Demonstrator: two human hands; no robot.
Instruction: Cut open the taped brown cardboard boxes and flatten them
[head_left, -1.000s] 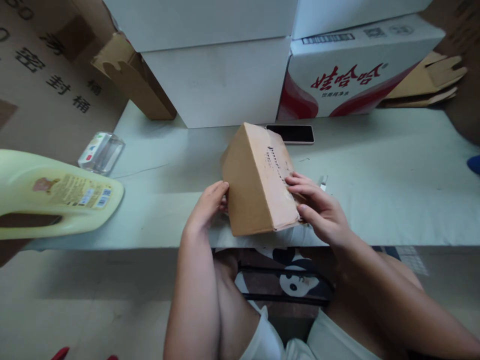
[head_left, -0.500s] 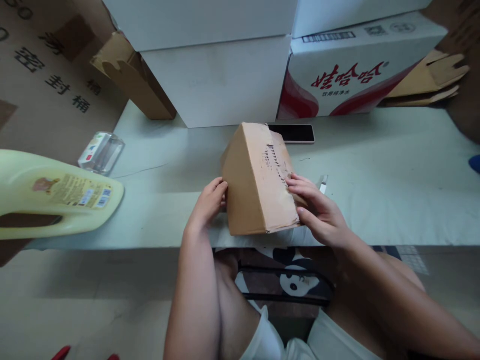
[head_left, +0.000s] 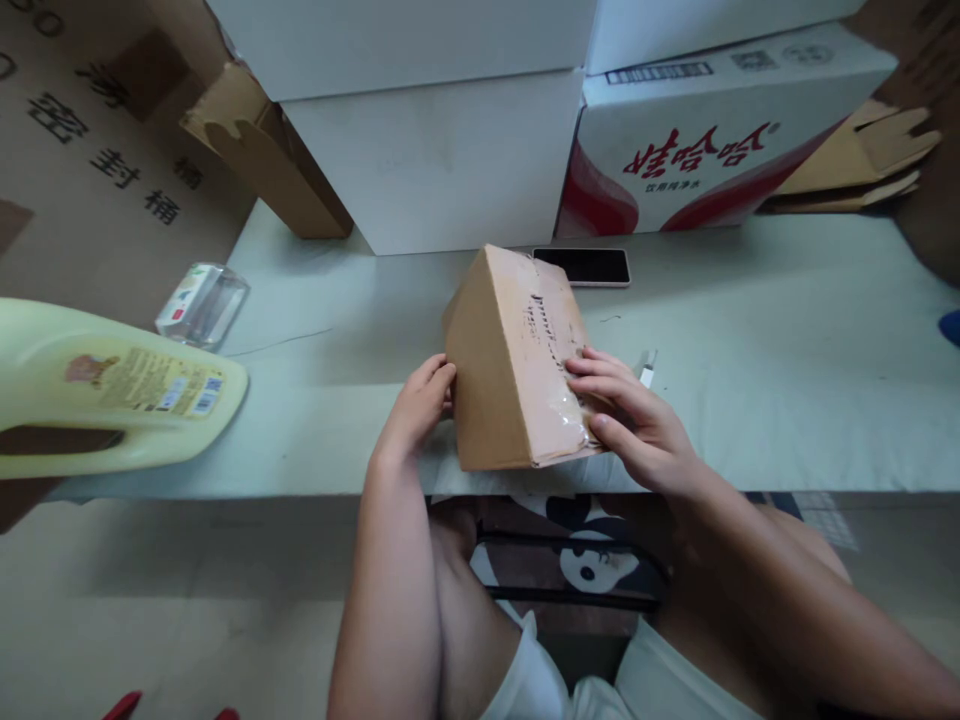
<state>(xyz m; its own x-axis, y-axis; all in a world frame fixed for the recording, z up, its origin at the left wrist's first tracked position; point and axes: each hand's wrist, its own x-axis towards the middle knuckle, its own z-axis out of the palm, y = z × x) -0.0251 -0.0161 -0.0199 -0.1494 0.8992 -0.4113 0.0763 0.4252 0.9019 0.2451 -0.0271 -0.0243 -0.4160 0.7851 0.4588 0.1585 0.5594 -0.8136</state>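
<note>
A small brown cardboard box [head_left: 491,390] sits tilted near the front edge of the table, one ridge facing up. Clear tape [head_left: 568,418] shines along its right-hand face, beside a worn seam with dark marks. My left hand [head_left: 420,400] holds the box's left side, its fingers bent and the tips partly hidden. On the other side, my right hand [head_left: 637,415] grips the taped edge, fingers laid over the face and thumb lower down. A small white-and-silver object, perhaps a cutter [head_left: 647,369], lies just beyond the right hand.
A phone [head_left: 589,266] lies behind the box. White cartons [head_left: 450,165] and a red-and-white carton [head_left: 712,150] stand at the back. To the left are a yellow jug [head_left: 150,390], a clear plastic pack [head_left: 202,305] and a narrow cardboard piece [head_left: 292,170].
My right fingers have shifted slightly left over the box's face. The taped surface near them now catches the light. My left hand has stayed in place.
</note>
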